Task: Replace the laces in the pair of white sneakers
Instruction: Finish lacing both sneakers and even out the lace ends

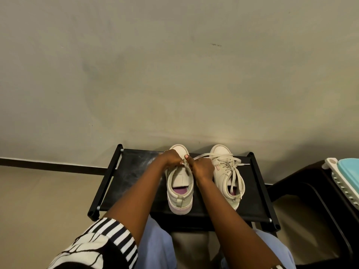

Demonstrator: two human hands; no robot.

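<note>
1. Because your two hands are bunched together over the front of the left sneaker (179, 183), its eyelets and most of its vamp are hidden from you; only the toe cap, the folded-out tongue and the heel show.
2. Your left hand (172, 158) and right hand (202, 167) sit close, nearly touching, both pinched shut on the lace (187, 167) above that shoe; the exact grip of the fingertips is too small to make out.
3. One lace end runs from your right hand toward the back right, across the toe of the right sneaker (226, 171).
4. The right sneaker is laced and loosely tied, its loops lying over its opening.
5. Both shoes stand toes toward the wall, side by side near the middle of the black fabric shelf (136, 171), the right one closer to its right edge.
6. A small pinkish tag shows on the right sneaker's side, but no writing on it is legible.
7. At the frame's right edge a white-and-teal object (343, 175) on a dark stool (303, 183) is cut off and cannot be identified.
</note>
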